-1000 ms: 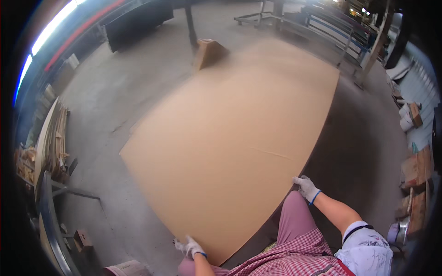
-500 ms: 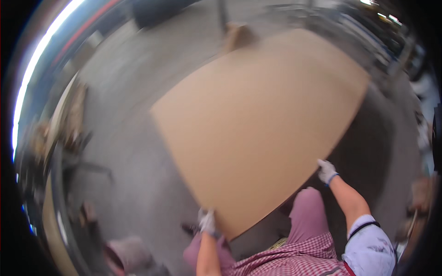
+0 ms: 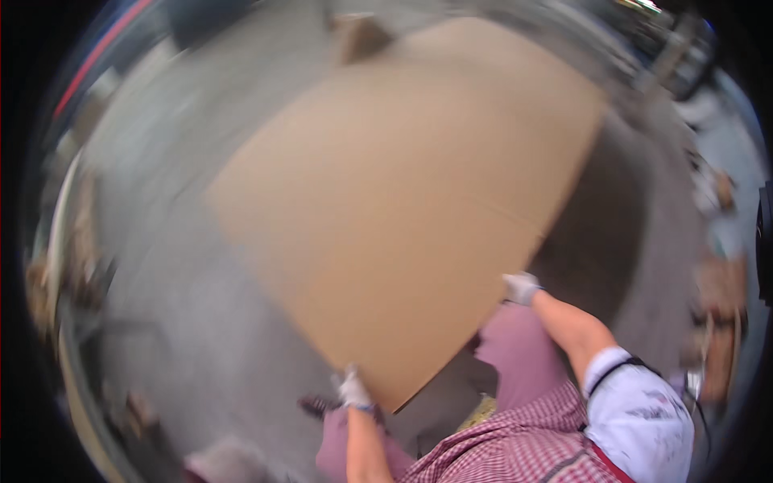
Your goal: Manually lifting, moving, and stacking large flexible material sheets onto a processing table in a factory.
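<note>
A large flat sheet of brown cardboard [image 3: 403, 185] stretches out in front of me, held off the floor, its dark shadow lying to the right. My left hand [image 3: 352, 388], in a pale glove, grips the sheet's left edge close to the near corner. Its thumb side shows against the board, and the other fingers are partly hidden. On the right edge, my right hand [image 3: 522, 287], also gloved, is closed on the board just above my right knee. The sheet's far part is blurred by motion.
Grey concrete floor [image 3: 193, 201] surrounds the sheet. Beyond its far edge stands a small brown box-like object [image 3: 360, 39]. Blurred timber-like pieces [image 3: 84, 241] and a long curved rail lie along the left. Brown boxes [image 3: 719, 290] are at the right.
The view has swung, so the sheet and the floor items appear further left and higher. My right hand sits closer to my knee, and a faint crease line shows on the board. Both hands keep their grip.
</note>
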A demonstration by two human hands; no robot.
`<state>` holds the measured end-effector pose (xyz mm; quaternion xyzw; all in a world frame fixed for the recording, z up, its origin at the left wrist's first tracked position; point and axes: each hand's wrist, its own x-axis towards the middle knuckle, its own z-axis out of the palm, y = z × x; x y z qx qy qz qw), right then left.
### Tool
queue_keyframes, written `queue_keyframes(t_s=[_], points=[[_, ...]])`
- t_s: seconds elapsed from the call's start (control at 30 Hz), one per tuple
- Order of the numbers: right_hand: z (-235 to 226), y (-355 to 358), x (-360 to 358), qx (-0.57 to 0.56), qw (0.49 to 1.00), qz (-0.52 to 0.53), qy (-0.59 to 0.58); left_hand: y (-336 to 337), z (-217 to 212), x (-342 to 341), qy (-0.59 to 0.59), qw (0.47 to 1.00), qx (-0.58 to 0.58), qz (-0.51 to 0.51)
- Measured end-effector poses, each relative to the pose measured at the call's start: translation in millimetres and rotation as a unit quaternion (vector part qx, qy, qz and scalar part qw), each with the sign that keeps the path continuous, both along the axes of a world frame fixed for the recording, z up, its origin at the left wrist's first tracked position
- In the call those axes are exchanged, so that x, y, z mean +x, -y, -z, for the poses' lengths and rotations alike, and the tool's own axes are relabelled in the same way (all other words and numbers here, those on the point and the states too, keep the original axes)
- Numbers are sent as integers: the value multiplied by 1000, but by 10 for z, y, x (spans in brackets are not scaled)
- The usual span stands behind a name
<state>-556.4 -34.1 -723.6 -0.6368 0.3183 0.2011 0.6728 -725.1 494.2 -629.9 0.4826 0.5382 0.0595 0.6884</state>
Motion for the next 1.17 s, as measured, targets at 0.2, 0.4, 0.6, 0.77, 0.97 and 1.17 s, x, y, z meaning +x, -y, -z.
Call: queue_keyframes(t_s=[0.2, 0.4, 0.6, 0.77, 0.97, 1.17], points=[[-1314, -844, 79, -174, 975, 128, -45, -188, 177, 79, 75, 995, 15, 70], [-1335, -676, -6, -233, 963, 123, -57, -10, 87, 212, 63, 996, -9, 61], [-1123, -807, 71, -337, 941, -29, -26, -196, 344, -7, 60, 994, 82, 32], [-1118, -733, 106, -430, 900, -50, -54, -84, 15, -103, -77, 981, 176, 36], [-1499, -524, 190, -500, 850, -82, 146, -890, -1551, -1431, 466, 824, -229, -227], [-1820, -1432, -286, -104, 945, -238, 198, -1845, -2987, -3812, 641, 680, -25, -357]])
